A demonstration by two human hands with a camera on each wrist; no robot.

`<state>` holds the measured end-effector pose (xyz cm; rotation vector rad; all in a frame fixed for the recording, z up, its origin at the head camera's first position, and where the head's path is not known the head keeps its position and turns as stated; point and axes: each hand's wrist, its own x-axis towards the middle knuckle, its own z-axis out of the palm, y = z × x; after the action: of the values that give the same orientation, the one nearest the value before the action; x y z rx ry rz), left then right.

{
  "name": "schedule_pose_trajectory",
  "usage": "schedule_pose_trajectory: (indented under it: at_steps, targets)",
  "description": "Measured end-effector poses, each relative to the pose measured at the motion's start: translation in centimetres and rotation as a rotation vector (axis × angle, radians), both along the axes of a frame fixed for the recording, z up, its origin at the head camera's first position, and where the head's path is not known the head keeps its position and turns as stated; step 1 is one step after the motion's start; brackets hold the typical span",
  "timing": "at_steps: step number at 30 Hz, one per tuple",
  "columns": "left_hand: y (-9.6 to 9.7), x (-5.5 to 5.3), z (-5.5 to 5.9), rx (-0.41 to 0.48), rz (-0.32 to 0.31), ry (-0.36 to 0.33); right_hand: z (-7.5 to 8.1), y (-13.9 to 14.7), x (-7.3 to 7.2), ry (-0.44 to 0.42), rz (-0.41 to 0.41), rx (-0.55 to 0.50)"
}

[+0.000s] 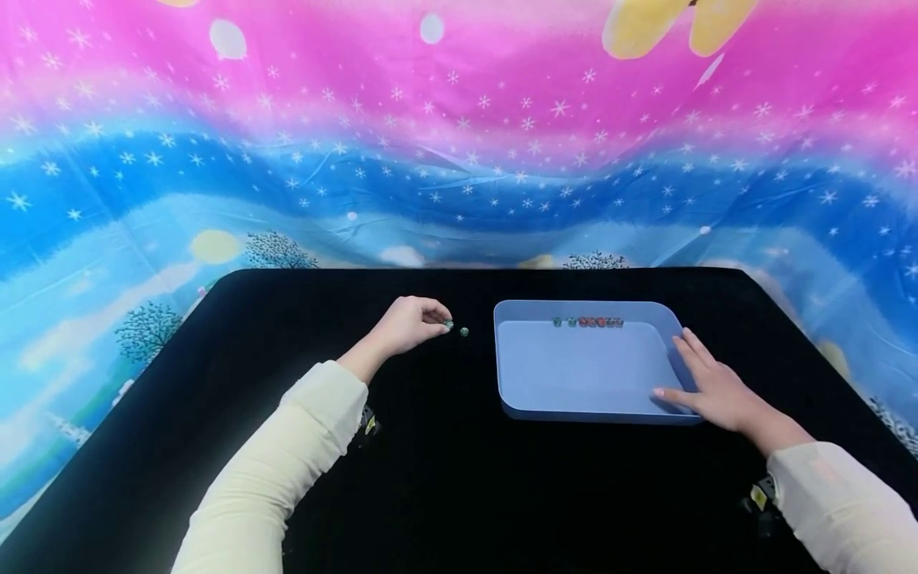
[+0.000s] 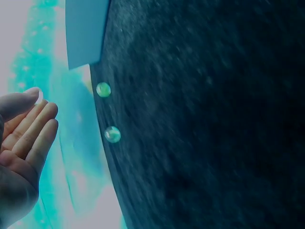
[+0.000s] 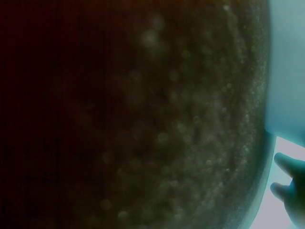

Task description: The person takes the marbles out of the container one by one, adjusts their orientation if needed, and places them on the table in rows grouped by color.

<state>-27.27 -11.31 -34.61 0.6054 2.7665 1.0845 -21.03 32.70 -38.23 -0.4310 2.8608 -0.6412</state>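
In the head view, my left hand (image 1: 412, 325) is at left of centre, its thumb and fingertips right at a green glass marble (image 1: 449, 324). A second green marble (image 1: 464, 332) lies on the black cloth just to the right. The left wrist view shows both marbles on the cloth, with the left hand (image 2: 26, 138) apart from them, its fingers fairly straight and nothing between them. My right hand (image 1: 720, 391) rests at the right wall of a blue-grey tray (image 1: 595, 414), fingers extended and spread, thumb over the front right part. Several green and reddish marbles (image 1: 601, 323) line the tray's far side.
The black cloth-covered table (image 1: 430, 478) runs back to a pink and blue printed curtain (image 1: 459, 143). A small dark wrist device (image 1: 369, 422) shows below the left sleeve, and another (image 1: 760, 498) by the right sleeve.
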Motion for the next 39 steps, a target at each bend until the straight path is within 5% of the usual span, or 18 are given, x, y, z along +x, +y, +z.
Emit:
schedule_pose_trajectory:
  at_steps: [24, 39]
  targets:
    - [-4.1, -2.4, -1.6, -0.091, 0.071, 0.014, 0.3, -0.5, -0.6, -0.002, -0.019, 0.018]
    - [-5.6, -2.7, -2.0, -0.176, 0.092, 0.005, 0.0, -0.3, -0.7, -0.003, -0.017, 0.01]
